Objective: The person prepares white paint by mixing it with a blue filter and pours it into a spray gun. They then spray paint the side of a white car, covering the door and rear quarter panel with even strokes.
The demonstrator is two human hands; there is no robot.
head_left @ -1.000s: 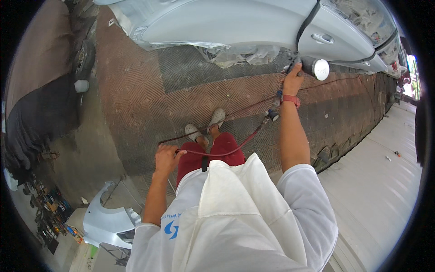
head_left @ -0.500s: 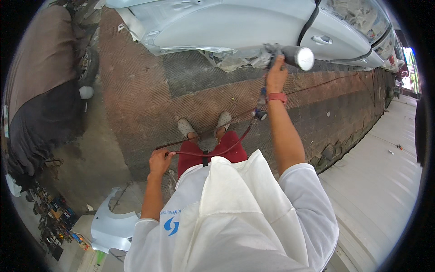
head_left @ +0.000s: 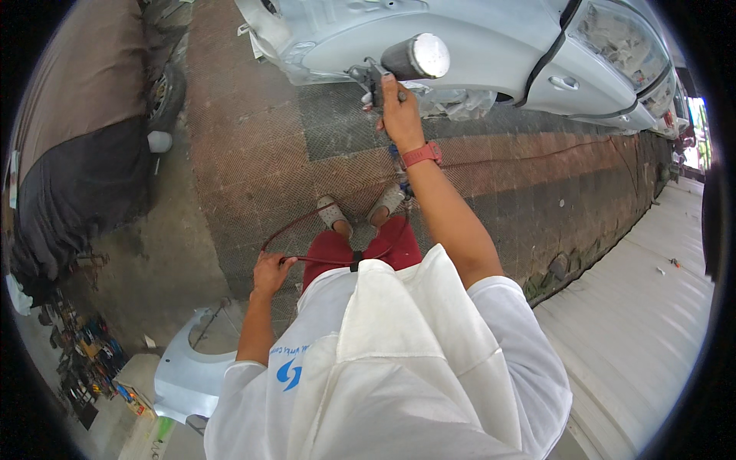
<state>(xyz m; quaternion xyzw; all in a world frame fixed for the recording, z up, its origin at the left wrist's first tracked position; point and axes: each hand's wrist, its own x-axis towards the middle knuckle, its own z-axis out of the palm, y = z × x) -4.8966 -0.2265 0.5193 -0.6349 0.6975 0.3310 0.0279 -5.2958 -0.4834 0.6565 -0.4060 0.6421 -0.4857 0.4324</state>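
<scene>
A: Right hand [head_left: 399,111] was closed round the grip of a spray gun [head_left: 402,65], held high in the upper middle of the frame. Its metal cup sat just above the knuckles, lid end toward the camera, with the pale grey car body [head_left: 475,38] close behind it.

B: And the other hand?

A: Left hand [head_left: 270,272] was low, lower left of centre, fingers curled round a thin red hose [head_left: 307,222]. The hose looped up past the shoes [head_left: 360,211] toward the gun hand. Well apart from the gun.

B: Anything beside it?

A: A loose pale blue car panel [head_left: 184,372] lay on the ground at lower left. The pavement under the feet was patterned brick [head_left: 253,146].

B: Change from the earlier frames?

A: Gun and right hand had shifted leftward along the car, away from the door handle [head_left: 563,82] they were near one second earlier. Left hand kept its grip on the hose, at about the same place.
</scene>
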